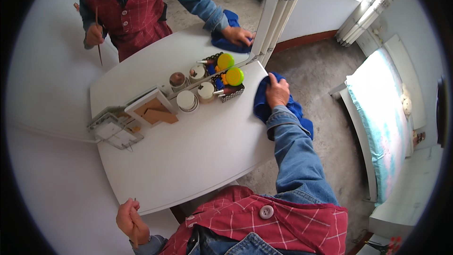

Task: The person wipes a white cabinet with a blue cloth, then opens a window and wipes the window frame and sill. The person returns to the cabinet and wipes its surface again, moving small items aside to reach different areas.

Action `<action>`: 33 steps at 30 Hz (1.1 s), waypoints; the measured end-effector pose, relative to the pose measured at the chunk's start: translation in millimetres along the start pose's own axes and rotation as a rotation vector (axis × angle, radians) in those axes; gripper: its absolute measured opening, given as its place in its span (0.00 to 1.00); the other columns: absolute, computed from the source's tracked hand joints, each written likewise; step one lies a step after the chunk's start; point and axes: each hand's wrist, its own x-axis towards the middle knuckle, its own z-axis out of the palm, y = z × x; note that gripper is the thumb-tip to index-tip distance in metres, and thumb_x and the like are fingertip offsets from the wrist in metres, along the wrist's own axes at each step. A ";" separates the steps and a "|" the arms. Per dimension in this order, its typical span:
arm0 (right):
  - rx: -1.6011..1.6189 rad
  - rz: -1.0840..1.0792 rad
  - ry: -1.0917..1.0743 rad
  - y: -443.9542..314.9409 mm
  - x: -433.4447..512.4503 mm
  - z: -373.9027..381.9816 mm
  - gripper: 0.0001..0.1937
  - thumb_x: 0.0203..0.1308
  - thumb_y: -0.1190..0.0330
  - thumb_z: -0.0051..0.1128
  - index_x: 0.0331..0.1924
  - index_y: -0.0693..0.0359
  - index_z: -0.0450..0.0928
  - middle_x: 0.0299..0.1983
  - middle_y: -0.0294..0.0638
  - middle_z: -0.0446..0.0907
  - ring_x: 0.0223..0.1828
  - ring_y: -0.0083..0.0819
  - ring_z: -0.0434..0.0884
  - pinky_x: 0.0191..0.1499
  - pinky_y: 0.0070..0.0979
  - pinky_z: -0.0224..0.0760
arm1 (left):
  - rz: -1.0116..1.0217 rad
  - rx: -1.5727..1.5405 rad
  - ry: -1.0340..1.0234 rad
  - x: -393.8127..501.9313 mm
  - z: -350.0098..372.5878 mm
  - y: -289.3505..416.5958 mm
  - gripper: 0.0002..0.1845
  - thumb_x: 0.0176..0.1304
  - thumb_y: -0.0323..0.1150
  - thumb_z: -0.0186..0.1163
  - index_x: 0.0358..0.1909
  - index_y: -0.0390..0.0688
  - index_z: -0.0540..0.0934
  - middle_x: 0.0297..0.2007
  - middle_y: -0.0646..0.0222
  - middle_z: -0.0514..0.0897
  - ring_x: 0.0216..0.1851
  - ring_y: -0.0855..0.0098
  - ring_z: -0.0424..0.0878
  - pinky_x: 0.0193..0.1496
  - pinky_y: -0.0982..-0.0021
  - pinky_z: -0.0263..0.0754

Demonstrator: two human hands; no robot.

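My right hand (277, 91) presses a blue cloth (261, 101) on the right end of the white dressing table (198, 148), and part of the cloth hangs over the edge. Near the table's front left corner, my left hand (131, 221) is closed around a thin brown stick (135, 239); the mirror shows the stick's long, pointed shape. Along the mirror stand two white-lidded jars (186, 100) and a black mesh basket (231, 95), which holds a yellow-green round item (234, 76) and a brush (224, 92).
A picture frame (150, 108) with its back showing and a clear organizer (118, 132) stand at the table's left. The large mirror (198, 17) rises behind. Right of the table are the concrete floor (315, 74), a bed (375, 113) and patterned curtains (368, 10).
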 end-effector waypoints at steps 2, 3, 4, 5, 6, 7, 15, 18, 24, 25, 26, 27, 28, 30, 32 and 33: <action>0.067 -0.103 0.074 -22.9 21.4 13.6 0.20 0.52 0.63 0.62 0.52 0.39 0.79 0.36 0.44 0.74 0.41 0.45 0.77 0.39 0.39 0.74 | 0.045 0.024 -0.060 16.1 12.4 8.0 0.10 0.67 0.22 0.50 0.46 0.33 0.78 0.29 0.56 0.81 0.28 0.64 0.80 0.32 0.68 0.77; 0.077 -0.125 0.080 -31.4 32.9 19.3 0.19 0.52 0.64 0.62 0.51 0.39 0.79 0.36 0.43 0.74 0.41 0.44 0.77 0.40 0.38 0.73 | 0.058 0.039 -0.082 22.7 17.7 11.4 0.10 0.66 0.22 0.50 0.46 0.33 0.78 0.28 0.57 0.81 0.28 0.63 0.80 0.32 0.68 0.77; 0.075 -0.141 0.077 -37.8 43.2 24.6 0.19 0.53 0.64 0.61 0.51 0.38 0.79 0.36 0.43 0.74 0.41 0.44 0.77 0.40 0.38 0.73 | 0.093 0.040 -0.093 28.4 23.3 13.8 0.10 0.65 0.20 0.51 0.44 0.34 0.78 0.27 0.57 0.81 0.26 0.63 0.80 0.31 0.67 0.77; 0.077 -0.163 0.081 -43.4 52.8 30.1 0.18 0.53 0.65 0.61 0.50 0.38 0.79 0.36 0.43 0.74 0.41 0.44 0.76 0.39 0.38 0.72 | 0.118 0.030 -0.127 33.2 27.7 15.6 0.10 0.65 0.20 0.51 0.44 0.34 0.78 0.27 0.57 0.81 0.26 0.63 0.80 0.31 0.67 0.76; 0.060 -0.179 0.091 -47.4 61.8 35.2 0.18 0.53 0.65 0.61 0.50 0.38 0.79 0.36 0.42 0.74 0.41 0.43 0.76 0.39 0.38 0.72 | 0.139 0.021 -0.159 36.9 30.8 16.6 0.10 0.64 0.20 0.51 0.44 0.34 0.78 0.27 0.57 0.82 0.25 0.63 0.80 0.30 0.67 0.76; 0.042 -0.194 0.085 -49.9 68.2 38.6 0.17 0.54 0.64 0.60 0.49 0.37 0.79 0.36 0.42 0.73 0.41 0.43 0.76 0.39 0.38 0.71 | 0.167 -0.002 -0.185 39.2 32.6 17.2 0.10 0.64 0.20 0.51 0.44 0.34 0.78 0.27 0.57 0.82 0.25 0.63 0.80 0.30 0.67 0.76; 0.079 -0.164 0.020 -48.6 28.9 14.7 0.22 0.57 0.58 0.62 0.58 0.35 0.77 0.41 0.43 0.75 0.46 0.43 0.76 0.48 0.37 0.71 | 0.199 -0.010 -0.221 37.9 20.2 -5.9 0.10 0.59 0.16 0.53 0.42 0.32 0.79 0.26 0.56 0.82 0.25 0.61 0.81 0.30 0.68 0.77; 0.002 -0.092 -0.018 -49.8 -9.4 -4.7 0.22 0.58 0.57 0.61 0.59 0.33 0.76 0.43 0.44 0.76 0.47 0.43 0.76 0.49 0.38 0.71 | 0.191 -0.060 -0.189 32.1 5.3 -26.9 0.10 0.60 0.17 0.53 0.42 0.32 0.79 0.26 0.56 0.82 0.25 0.62 0.81 0.30 0.68 0.77; -0.103 0.032 0.022 -87.5 -99.1 -29.1 0.20 0.55 0.56 0.64 0.54 0.35 0.79 0.40 0.44 0.75 0.43 0.43 0.76 0.44 0.38 0.70 | 0.108 -0.138 -0.156 17.2 -34.1 -77.5 0.09 0.65 0.20 0.52 0.44 0.33 0.79 0.28 0.56 0.82 0.27 0.63 0.81 0.31 0.69 0.77; -0.115 0.054 0.023 -100.3 -113.8 -31.1 0.20 0.55 0.56 0.64 0.54 0.35 0.79 0.40 0.44 0.75 0.43 0.43 0.76 0.44 0.38 0.70 | 0.087 -0.163 -0.151 13.8 -41.1 -85.3 0.09 0.65 0.21 0.52 0.44 0.33 0.79 0.28 0.56 0.82 0.27 0.64 0.81 0.31 0.69 0.77; -0.112 0.058 0.026 -113.0 -127.9 -34.1 0.22 0.56 0.56 0.63 0.56 0.36 0.77 0.39 0.45 0.75 0.43 0.44 0.76 0.43 0.39 0.71 | 0.066 -0.183 -0.147 11.3 -47.5 -92.7 0.09 0.66 0.21 0.52 0.44 0.33 0.79 0.28 0.56 0.82 0.27 0.64 0.81 0.31 0.70 0.77; -0.107 0.051 0.018 -126.2 -142.6 -37.7 0.21 0.56 0.57 0.63 0.56 0.37 0.78 0.39 0.44 0.75 0.43 0.44 0.76 0.43 0.39 0.70 | 0.072 -0.184 -0.152 9.4 -53.4 -99.5 0.09 0.66 0.21 0.52 0.44 0.33 0.79 0.28 0.56 0.82 0.27 0.64 0.81 0.31 0.70 0.77; -0.090 0.044 0.011 -140.2 -158.0 -41.5 0.22 0.55 0.57 0.63 0.56 0.37 0.78 0.39 0.44 0.74 0.43 0.44 0.75 0.43 0.39 0.70 | 0.078 -0.181 -0.160 8.0 -58.8 -105.5 0.09 0.66 0.21 0.52 0.44 0.33 0.79 0.28 0.56 0.82 0.27 0.65 0.81 0.31 0.70 0.77; -0.050 0.011 0.000 -171.8 -186.4 -49.2 0.21 0.55 0.58 0.63 0.55 0.38 0.78 0.39 0.44 0.74 0.42 0.44 0.75 0.43 0.39 0.69 | 0.093 -0.186 -0.173 7.7 -66.7 -114.7 0.09 0.66 0.21 0.52 0.44 0.33 0.79 0.28 0.56 0.82 0.27 0.65 0.81 0.31 0.70 0.77; 0.012 -0.043 0.006 -201.1 -213.0 -57.5 0.21 0.55 0.59 0.63 0.54 0.39 0.78 0.38 0.44 0.73 0.42 0.45 0.74 0.43 0.39 0.68 | 0.110 -0.214 -0.174 9.7 -69.9 -120.2 0.09 0.66 0.21 0.52 0.44 0.33 0.80 0.28 0.56 0.82 0.27 0.65 0.81 0.32 0.69 0.77; 0.032 -0.045 -0.042 -213.8 -221.0 -61.1 0.21 0.54 0.60 0.63 0.55 0.39 0.78 0.38 0.43 0.73 0.42 0.45 0.74 0.42 0.39 0.68 | 0.124 -0.204 -0.178 11.0 -70.4 -121.4 0.09 0.65 0.21 0.53 0.43 0.33 0.80 0.28 0.56 0.82 0.27 0.64 0.81 0.32 0.69 0.77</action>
